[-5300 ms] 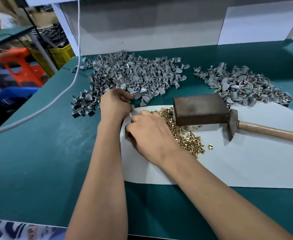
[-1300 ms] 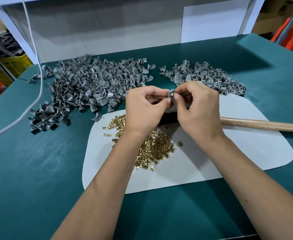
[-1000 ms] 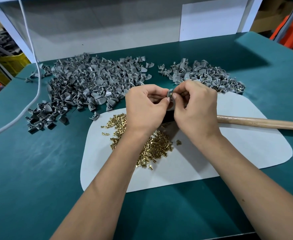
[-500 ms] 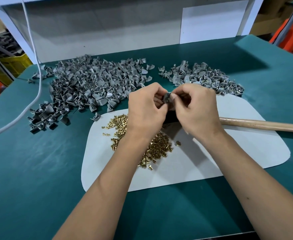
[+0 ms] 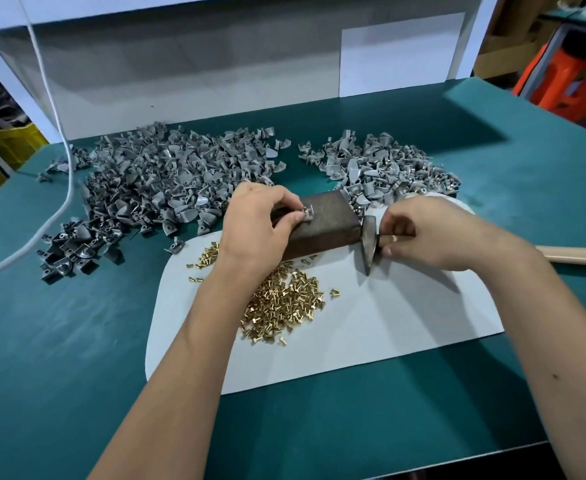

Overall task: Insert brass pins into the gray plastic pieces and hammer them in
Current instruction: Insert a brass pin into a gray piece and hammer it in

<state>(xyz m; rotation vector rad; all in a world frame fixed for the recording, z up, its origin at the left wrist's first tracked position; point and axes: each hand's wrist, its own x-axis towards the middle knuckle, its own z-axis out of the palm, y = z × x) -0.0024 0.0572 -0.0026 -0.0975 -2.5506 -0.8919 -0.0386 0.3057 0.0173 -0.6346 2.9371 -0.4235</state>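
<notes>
The left hand pinches a gray plastic piece between thumb and fingertips, holding it on top of the dark metal block; a brass pin seems to sit in the piece, though it is too small to be sure. The right hand has its fingers curled round the hammer handle, just behind the head, which rests on the white mat beside the block. Loose brass pins lie heaped on the mat under the left wrist. Two piles of gray pieces spread across the green table behind.
</notes>
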